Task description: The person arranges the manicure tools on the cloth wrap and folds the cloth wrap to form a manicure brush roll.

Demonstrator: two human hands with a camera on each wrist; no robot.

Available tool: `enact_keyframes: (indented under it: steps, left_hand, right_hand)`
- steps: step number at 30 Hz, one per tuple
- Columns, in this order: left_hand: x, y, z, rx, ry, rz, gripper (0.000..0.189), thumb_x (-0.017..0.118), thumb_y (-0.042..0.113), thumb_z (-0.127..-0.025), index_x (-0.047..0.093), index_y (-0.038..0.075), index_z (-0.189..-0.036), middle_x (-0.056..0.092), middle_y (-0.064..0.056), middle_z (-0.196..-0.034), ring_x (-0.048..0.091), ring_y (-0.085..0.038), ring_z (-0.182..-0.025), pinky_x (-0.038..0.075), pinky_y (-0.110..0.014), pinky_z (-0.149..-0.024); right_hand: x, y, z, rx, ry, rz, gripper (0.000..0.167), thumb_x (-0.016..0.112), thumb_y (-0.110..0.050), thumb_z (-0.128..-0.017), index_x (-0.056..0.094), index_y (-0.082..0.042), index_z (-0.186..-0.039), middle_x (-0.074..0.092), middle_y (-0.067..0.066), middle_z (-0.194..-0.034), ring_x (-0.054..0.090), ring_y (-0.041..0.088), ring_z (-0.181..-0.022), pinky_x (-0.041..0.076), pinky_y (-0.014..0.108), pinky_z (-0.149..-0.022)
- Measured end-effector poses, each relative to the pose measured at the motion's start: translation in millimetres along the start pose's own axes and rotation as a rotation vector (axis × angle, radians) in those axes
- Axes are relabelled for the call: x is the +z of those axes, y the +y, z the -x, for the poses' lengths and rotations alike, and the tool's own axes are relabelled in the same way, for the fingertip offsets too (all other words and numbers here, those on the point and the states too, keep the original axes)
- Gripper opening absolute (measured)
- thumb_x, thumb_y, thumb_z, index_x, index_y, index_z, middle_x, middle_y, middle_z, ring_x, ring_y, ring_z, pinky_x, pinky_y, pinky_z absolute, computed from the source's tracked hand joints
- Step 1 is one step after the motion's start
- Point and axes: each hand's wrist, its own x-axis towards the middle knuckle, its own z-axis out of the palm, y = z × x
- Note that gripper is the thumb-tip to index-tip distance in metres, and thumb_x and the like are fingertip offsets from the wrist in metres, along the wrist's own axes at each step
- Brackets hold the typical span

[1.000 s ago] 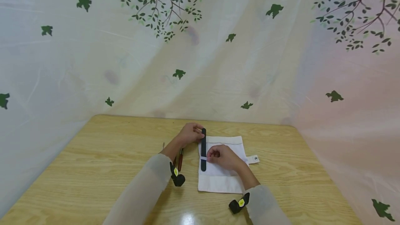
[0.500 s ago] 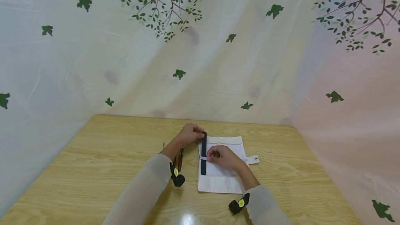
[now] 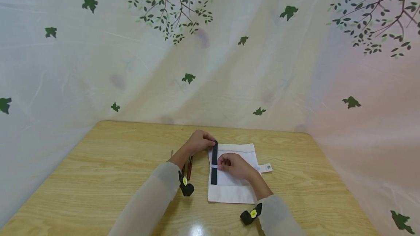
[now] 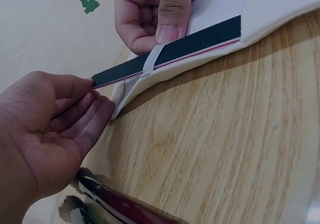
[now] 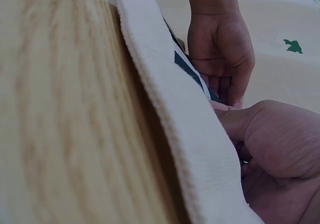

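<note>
A black nail file (image 3: 214, 176) with a pink line along its edge lies lengthwise on the left side of a white cloth brush roll (image 3: 231, 194). Its near end is hidden under the roll's front pocket. My left hand (image 3: 199, 140) pinches the file's far end between thumb and fingers. Across the file runs a narrow white elastic loop (image 4: 152, 60). My right hand (image 3: 236, 165) pinches that loop beside the file, thumb on top, in the left wrist view. In the right wrist view the cloth hides most of the file.
Makeup brushes with dark red handles (image 3: 189, 169) lie on the wooden table (image 3: 115, 177), left of the roll and partly behind my left forearm. A strap with a snap (image 3: 265, 167) sticks out from the roll's right side. A patterned curtain (image 3: 210, 94) hangs behind the table.
The nail file has slid toward me under the elastic loop, and its near end has gone into the front pocket. My left hand moved slightly with it; the right hand stayed in place.
</note>
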Motion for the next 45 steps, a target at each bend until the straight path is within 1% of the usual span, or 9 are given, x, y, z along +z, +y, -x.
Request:
enact_keyframes:
  steps: [7, 10, 13, 15, 20, 27, 31, 37, 45]
  left_hand:
    - [-0.4, -0.6, 2.1, 0.049, 0.0, -0.051, 0.014, 0.071, 0.011, -0.097, 0.078, 0.0, -0.102, 0.075, -0.007, -0.09, 0.07, -0.019, -0.08, 0.055, -0.029, -0.072]
    - [-0.1, -1.5, 2.4, 0.058, -0.007, -0.062, 0.014, 0.071, 0.011, -0.097, 0.077, 0.0, -0.101, 0.075, -0.006, -0.089, 0.07, -0.018, -0.079, 0.056, -0.029, -0.071]
    - [-0.9, -1.9, 2.4, 0.052, -0.02, -0.063, 0.012, 0.072, 0.01, -0.095, 0.077, 0.0, -0.099, 0.074, -0.005, -0.087, 0.069, -0.016, -0.077, 0.055, -0.029, -0.071]
    - [-1.7, -2.3, 2.4, 0.061, -0.03, -0.081, 0.011, 0.072, 0.011, -0.094, 0.078, 0.001, -0.096, 0.074, -0.004, -0.085, 0.068, -0.014, -0.076, 0.054, -0.028, -0.069]
    - [-4.0, -2.7, 2.9, 0.1, -0.059, -0.14, 0.012, 0.073, 0.013, -0.091, 0.08, 0.004, -0.092, 0.073, -0.001, -0.082, 0.064, -0.011, -0.073, 0.049, -0.025, -0.065]
    - [-5.6, -2.0, 2.6, 0.14, -0.082, -0.18, 0.012, 0.073, 0.013, -0.091, 0.08, 0.004, -0.09, 0.071, 0.002, -0.077, 0.059, -0.009, -0.07, 0.047, -0.024, -0.062]
    - [-7.1, -1.3, 2.8, 0.156, -0.096, -0.201, 0.011, 0.074, 0.013, -0.09, 0.081, 0.004, -0.09, 0.073, 0.001, -0.081, 0.058, -0.009, -0.07, 0.046, -0.024, -0.062]
    - [-9.2, -1.2, 1.2, 0.194, -0.151, -0.234, 0.008, 0.074, 0.008, -0.089, 0.08, 0.004, -0.091, 0.076, -0.003, -0.09, 0.058, -0.008, -0.074, 0.046, -0.024, -0.064]
    - [-12.2, -1.5, 2.8, 0.253, -0.203, -0.274, 0.008, 0.074, 0.007, -0.091, 0.08, 0.004, -0.092, 0.076, -0.004, -0.093, 0.061, -0.009, -0.079, 0.05, -0.026, -0.069]
  right_hand:
    - [0.1, 1.6, 0.6, -0.012, -0.002, -0.004, 0.009, 0.069, -0.011, -0.099, 0.067, -0.018, -0.092, 0.058, -0.008, -0.08, 0.053, 0.01, -0.076, 0.043, 0.026, -0.071]
    - [0.3, 1.7, 0.7, -0.008, -0.004, -0.001, 0.009, 0.069, -0.012, -0.099, 0.068, -0.017, -0.092, 0.058, -0.008, -0.08, 0.053, 0.011, -0.077, 0.043, 0.027, -0.071]
    - [0.3, 1.6, 1.1, -0.009, -0.005, -0.001, 0.008, 0.068, -0.012, -0.099, 0.068, -0.017, -0.093, 0.058, -0.007, -0.081, 0.053, 0.011, -0.077, 0.044, 0.027, -0.071]
    - [0.1, 1.4, 1.3, -0.01, -0.005, -0.004, 0.008, 0.068, -0.013, -0.099, 0.067, -0.017, -0.093, 0.058, -0.007, -0.082, 0.053, 0.012, -0.078, 0.044, 0.028, -0.072]
    - [-0.9, 1.0, 1.7, -0.01, -0.006, -0.005, 0.007, 0.067, -0.011, -0.1, 0.067, -0.016, -0.095, 0.058, -0.007, -0.083, 0.053, 0.012, -0.079, 0.044, 0.028, -0.072]
    - [-0.7, 1.5, 1.5, -0.011, -0.01, -0.014, 0.008, 0.067, -0.011, -0.1, 0.066, -0.016, -0.094, 0.057, -0.006, -0.083, 0.053, 0.012, -0.079, 0.044, 0.028, -0.072]
    - [-0.7, 1.0, 1.8, -0.008, -0.01, -0.023, 0.006, 0.066, -0.013, -0.101, 0.066, -0.015, -0.096, 0.058, -0.005, -0.084, 0.053, 0.013, -0.08, 0.044, 0.028, -0.072]
    - [-0.8, 0.0, 2.2, -0.004, -0.007, -0.02, 0.007, 0.066, -0.011, -0.101, 0.066, -0.016, -0.095, 0.057, -0.005, -0.084, 0.053, 0.013, -0.081, 0.043, 0.028, -0.073]
    - [-1.4, -2.7, 3.1, 0.003, -0.01, -0.015, 0.004, 0.066, -0.012, -0.101, 0.067, -0.013, -0.097, 0.058, -0.005, -0.084, 0.053, 0.014, -0.081, 0.043, 0.028, -0.073]
